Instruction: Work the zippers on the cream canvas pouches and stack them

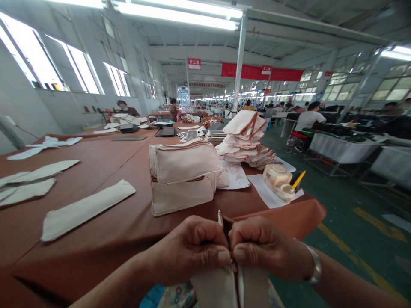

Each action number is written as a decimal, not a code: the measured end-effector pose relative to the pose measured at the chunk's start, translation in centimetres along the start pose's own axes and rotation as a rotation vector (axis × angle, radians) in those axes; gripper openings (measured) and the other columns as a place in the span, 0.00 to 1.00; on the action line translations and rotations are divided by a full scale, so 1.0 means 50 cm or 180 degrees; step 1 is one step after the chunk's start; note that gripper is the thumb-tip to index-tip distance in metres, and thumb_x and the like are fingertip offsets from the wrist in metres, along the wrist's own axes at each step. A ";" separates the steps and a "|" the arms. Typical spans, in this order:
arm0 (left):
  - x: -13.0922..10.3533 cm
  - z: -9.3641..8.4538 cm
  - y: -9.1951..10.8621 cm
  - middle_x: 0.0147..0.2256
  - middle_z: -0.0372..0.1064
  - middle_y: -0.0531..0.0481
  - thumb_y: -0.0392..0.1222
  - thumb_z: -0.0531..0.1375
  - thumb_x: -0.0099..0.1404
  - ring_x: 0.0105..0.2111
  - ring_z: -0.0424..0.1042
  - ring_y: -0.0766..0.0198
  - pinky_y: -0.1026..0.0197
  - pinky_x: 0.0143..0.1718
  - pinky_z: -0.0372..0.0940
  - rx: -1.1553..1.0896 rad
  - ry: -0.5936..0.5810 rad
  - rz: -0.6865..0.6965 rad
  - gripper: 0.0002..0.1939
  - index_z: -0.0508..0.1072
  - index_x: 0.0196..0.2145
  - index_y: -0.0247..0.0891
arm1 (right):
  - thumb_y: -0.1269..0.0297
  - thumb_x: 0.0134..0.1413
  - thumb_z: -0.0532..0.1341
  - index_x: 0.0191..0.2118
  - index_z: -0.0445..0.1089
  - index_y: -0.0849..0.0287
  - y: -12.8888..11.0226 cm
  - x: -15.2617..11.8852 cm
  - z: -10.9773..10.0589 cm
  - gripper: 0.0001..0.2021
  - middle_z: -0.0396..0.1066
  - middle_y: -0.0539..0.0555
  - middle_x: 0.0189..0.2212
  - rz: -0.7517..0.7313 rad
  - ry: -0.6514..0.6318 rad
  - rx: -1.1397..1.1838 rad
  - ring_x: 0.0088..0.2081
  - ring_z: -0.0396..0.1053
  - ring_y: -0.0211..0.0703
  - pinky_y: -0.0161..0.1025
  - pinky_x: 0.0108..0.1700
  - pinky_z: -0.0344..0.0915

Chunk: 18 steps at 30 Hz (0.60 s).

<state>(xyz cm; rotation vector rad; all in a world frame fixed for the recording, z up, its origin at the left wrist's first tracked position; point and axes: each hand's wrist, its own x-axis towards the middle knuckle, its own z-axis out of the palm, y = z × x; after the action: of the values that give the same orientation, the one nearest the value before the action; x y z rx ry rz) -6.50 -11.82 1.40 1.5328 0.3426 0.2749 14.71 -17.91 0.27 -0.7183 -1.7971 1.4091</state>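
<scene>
Both of my hands meet at the table's front edge, thumbs almost touching. My left hand [199,248] is closed on the left side of a cream fabric piece [215,286] with a brown edge. My right hand [260,248], with a silver bracelet on its wrist, pinches the other side of the same piece. A dark seam or opening runs down between the thumbs, and a small metallic part shows just below them. The piece hangs down toward my lap. Just beyond my hands stands a stack of cream fabric pieces [183,164] with brown edging.
The table has a brown cover [122,214]. A taller pile of cream pieces [244,141] stands back right, near a glue container [278,177] with a yellow-handled tool [298,180]. One long cream piece [86,209] lies left. A seated person [310,117] works across the aisle.
</scene>
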 end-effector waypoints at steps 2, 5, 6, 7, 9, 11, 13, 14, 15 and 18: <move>0.003 0.005 -0.010 0.28 0.65 0.48 0.46 0.62 0.65 0.26 0.59 0.69 0.67 0.25 0.53 -0.0183 -0.0042 0.0337 0.14 0.71 0.29 0.29 | 0.57 0.62 0.59 0.28 0.65 0.63 0.009 -0.001 0.007 0.15 0.67 0.52 0.26 -0.0168 0.0126 0.0093 0.27 0.59 0.35 0.32 0.28 0.55; 0.008 0.003 -0.022 0.30 0.69 0.45 0.42 0.63 0.64 0.28 0.64 0.67 0.67 0.29 0.58 -0.0455 -0.0094 0.0623 0.13 0.70 0.27 0.30 | 0.59 0.62 0.59 0.28 0.66 0.63 0.016 -0.002 0.014 0.14 0.65 0.51 0.26 -0.0376 0.0307 -0.0082 0.28 0.60 0.36 0.33 0.30 0.56; 0.008 0.000 -0.025 0.30 0.69 0.45 0.41 0.64 0.63 0.28 0.64 0.68 0.67 0.29 0.58 -0.0559 -0.0103 0.0611 0.13 0.70 0.26 0.30 | 0.60 0.62 0.59 0.28 0.66 0.63 0.015 -0.002 0.015 0.14 0.64 0.51 0.26 -0.0390 0.0331 -0.0160 0.29 0.60 0.36 0.33 0.31 0.56; 0.008 -0.003 -0.027 0.29 0.69 0.46 0.40 0.65 0.62 0.27 0.63 0.70 0.68 0.28 0.57 -0.0645 -0.0109 0.0557 0.13 0.70 0.26 0.29 | 0.60 0.62 0.59 0.28 0.66 0.63 0.013 -0.002 0.014 0.14 0.63 0.51 0.26 -0.0366 0.0333 -0.0205 0.30 0.59 0.36 0.34 0.32 0.56; 0.005 -0.010 -0.028 0.29 0.70 0.47 0.40 0.66 0.61 0.25 0.62 0.71 0.69 0.26 0.56 -0.0745 -0.0098 0.0395 0.11 0.72 0.27 0.29 | 0.60 0.63 0.58 0.29 0.65 0.63 0.006 -0.002 0.012 0.14 0.61 0.50 0.26 -0.0228 0.0287 -0.0188 0.29 0.57 0.35 0.33 0.31 0.54; 0.001 -0.015 -0.029 0.31 0.71 0.45 0.41 0.66 0.61 0.25 0.64 0.70 0.69 0.26 0.56 -0.0778 -0.0053 0.0229 0.11 0.73 0.29 0.29 | 0.59 0.63 0.58 0.30 0.66 0.63 -0.001 -0.004 0.009 0.13 0.60 0.49 0.27 -0.0124 0.0227 -0.0161 0.29 0.55 0.35 0.33 0.30 0.53; -0.001 -0.018 -0.030 0.32 0.72 0.44 0.43 0.66 0.61 0.26 0.65 0.69 0.68 0.26 0.56 -0.0762 0.0001 0.0099 0.12 0.74 0.31 0.29 | 0.59 0.64 0.57 0.31 0.66 0.63 -0.004 -0.007 0.006 0.13 0.60 0.49 0.27 -0.0122 0.0203 -0.0170 0.29 0.55 0.35 0.33 0.30 0.53; -0.002 -0.018 -0.031 0.32 0.72 0.43 0.44 0.67 0.60 0.27 0.65 0.68 0.67 0.26 0.56 -0.0737 0.0019 0.0053 0.13 0.74 0.31 0.29 | 0.59 0.64 0.57 0.31 0.66 0.63 -0.005 -0.009 0.006 0.13 0.60 0.50 0.28 -0.0128 0.0196 -0.0184 0.29 0.55 0.35 0.33 0.31 0.53; -0.002 -0.019 -0.032 0.32 0.72 0.43 0.45 0.67 0.60 0.27 0.65 0.67 0.67 0.27 0.56 -0.0700 0.0019 0.0017 0.14 0.74 0.32 0.29 | 0.59 0.64 0.57 0.31 0.66 0.63 -0.006 -0.012 0.006 0.13 0.60 0.50 0.28 -0.0116 0.0198 -0.0204 0.29 0.55 0.35 0.33 0.31 0.53; -0.001 -0.022 -0.034 0.31 0.71 0.44 0.48 0.67 0.59 0.27 0.63 0.67 0.66 0.28 0.55 -0.0596 0.0017 -0.0025 0.16 0.74 0.32 0.29 | 0.58 0.64 0.56 0.32 0.65 0.62 -0.006 -0.017 0.007 0.14 0.59 0.49 0.27 -0.0010 0.0215 -0.0243 0.29 0.53 0.35 0.34 0.30 0.52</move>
<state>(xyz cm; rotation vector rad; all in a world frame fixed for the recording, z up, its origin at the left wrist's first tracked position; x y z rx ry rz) -7.02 -10.85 -0.28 1.3467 0.3181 0.2968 14.89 -18.85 0.37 -0.7931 -1.8066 1.3047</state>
